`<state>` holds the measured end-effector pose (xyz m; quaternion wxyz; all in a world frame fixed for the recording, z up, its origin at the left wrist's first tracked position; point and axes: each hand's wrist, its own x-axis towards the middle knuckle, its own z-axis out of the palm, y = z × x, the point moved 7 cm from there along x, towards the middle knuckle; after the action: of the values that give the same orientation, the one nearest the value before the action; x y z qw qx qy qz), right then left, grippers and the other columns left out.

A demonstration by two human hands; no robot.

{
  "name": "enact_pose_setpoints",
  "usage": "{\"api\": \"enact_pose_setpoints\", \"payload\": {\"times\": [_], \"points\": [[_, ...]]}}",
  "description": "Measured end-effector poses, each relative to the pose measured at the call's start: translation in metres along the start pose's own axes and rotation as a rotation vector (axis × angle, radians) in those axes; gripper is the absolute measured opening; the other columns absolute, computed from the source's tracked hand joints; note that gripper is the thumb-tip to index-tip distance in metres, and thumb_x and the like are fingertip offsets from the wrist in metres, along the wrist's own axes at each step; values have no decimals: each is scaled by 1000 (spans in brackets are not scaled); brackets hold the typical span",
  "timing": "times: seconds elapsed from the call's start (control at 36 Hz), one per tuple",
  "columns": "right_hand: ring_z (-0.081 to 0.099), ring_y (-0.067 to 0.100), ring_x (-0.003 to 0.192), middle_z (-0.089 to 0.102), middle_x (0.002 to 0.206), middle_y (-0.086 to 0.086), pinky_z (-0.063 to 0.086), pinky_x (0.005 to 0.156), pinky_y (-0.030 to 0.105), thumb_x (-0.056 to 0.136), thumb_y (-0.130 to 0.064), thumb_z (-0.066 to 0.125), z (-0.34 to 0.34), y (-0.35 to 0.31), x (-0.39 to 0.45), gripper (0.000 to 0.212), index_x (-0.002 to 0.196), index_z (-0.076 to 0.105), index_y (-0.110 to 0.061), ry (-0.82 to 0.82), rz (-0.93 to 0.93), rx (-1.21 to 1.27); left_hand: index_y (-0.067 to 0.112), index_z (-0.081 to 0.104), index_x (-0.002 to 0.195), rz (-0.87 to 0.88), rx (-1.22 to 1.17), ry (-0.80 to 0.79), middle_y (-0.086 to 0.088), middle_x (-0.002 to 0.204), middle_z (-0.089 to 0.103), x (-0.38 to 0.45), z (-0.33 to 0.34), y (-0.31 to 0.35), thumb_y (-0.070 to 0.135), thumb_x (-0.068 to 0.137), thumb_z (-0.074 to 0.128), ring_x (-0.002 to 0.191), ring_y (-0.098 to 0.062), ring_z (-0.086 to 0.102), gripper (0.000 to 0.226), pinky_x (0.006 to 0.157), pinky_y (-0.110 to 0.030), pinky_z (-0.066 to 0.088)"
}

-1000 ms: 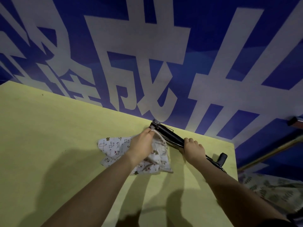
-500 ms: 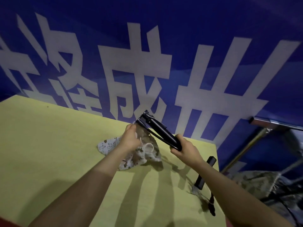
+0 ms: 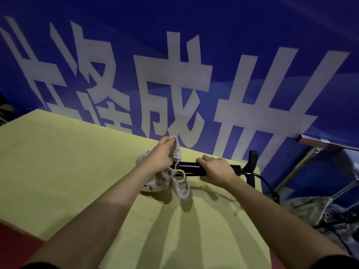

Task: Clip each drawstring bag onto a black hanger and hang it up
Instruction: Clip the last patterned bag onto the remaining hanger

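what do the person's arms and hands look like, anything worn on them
Both forearms are bare from the wrist up to a dark sleeve edge that shows at the bottom corners of the picture. The left hand and the right hand wear no gloves. No watch, ring or band shows on either wrist or on the fingers in view.

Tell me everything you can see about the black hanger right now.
The black hanger is a thick, glossy bar, plastic by its look, held roughly level above the yellow table. The right hand grips its middle. A black clip stands at its right end. At its left end, the left hand holds the patterned drawstring bag against it.
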<state>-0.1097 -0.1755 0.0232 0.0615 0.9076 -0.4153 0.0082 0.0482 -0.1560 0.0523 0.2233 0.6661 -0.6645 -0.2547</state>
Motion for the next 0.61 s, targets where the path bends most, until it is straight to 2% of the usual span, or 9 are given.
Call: {"api": "enact_pose_setpoints", "payload": {"times": [0.06,0.11,0.17,0.22,0.31,0.39,0.44,0.53,0.61], "points": [[62,28,78,59,91,5,35,56,30,80,-23,63,-13,-12,5,26,102,55,-13,91,-90,-105,16,18,150,41,21,-63,1,151,22,-4,4,8,-6,80,57,136,-21,32,83,109,-32,36],[62,24,60,59,72,3,37,48,27,60,-21,78,-24,-21,9,29,81,60,-13,165,-152,-220,15,20,150,83,71,-111,-1,150,24,-7,9,15,2,80,61,136,-22,30,82,110,-31,34],[58,21,54,59,66,1,39,49,26,55,-22,80,-39,-29,12,29,75,61,-15,269,-190,-328,17,27,147,99,181,-108,-1,144,33,-10,12,19,17,81,64,129,-25,32,76,106,-35,34],[55,21,55,58,67,2,38,58,30,64,-21,76,-55,-38,12,21,78,62,-14,385,-256,-402,23,42,135,115,311,-43,0,129,44,-10,10,20,35,81,63,117,-25,34,59,96,-35,32],[57,23,67,60,76,2,32,75,37,76,-19,69,-73,-42,10,12,85,62,-14,528,-303,-450,18,51,113,96,339,17,-3,113,50,-7,10,20,37,85,58,109,-23,41,35,88,-33,28],[59,24,90,64,101,3,30,87,37,74,-22,70,-81,-39,5,27,99,62,-16,575,-261,-420,15,49,110,93,326,52,-4,110,52,-5,13,22,37,88,57,106,-24,45,33,86,-34,28],[54,25,101,62,115,4,29,90,37,69,-23,73,-81,-36,-3,46,111,57,-16,610,-246,-353,15,49,113,94,324,101,-4,111,53,-4,14,22,37,89,57,107,-24,46,35,82,-33,27],[44,23,102,62,115,5,29,88,35,63,-31,79,-77,-33,-17,62,117,50,-16,651,-205,-232,17,47,115,77,275,172,-3,114,53,-4,11,12,35,90,56,108,-23,45,32,80,-33,24],[48,23,89,62,99,2,27,75,32,79,-33,64,-70,-30,-21,32,104,53,-17,599,-110,-5,19,48,110,42,176,255,-1,111,54,-3,4,4,37,89,57,106,-23,45,29,77,-32,25]]}}
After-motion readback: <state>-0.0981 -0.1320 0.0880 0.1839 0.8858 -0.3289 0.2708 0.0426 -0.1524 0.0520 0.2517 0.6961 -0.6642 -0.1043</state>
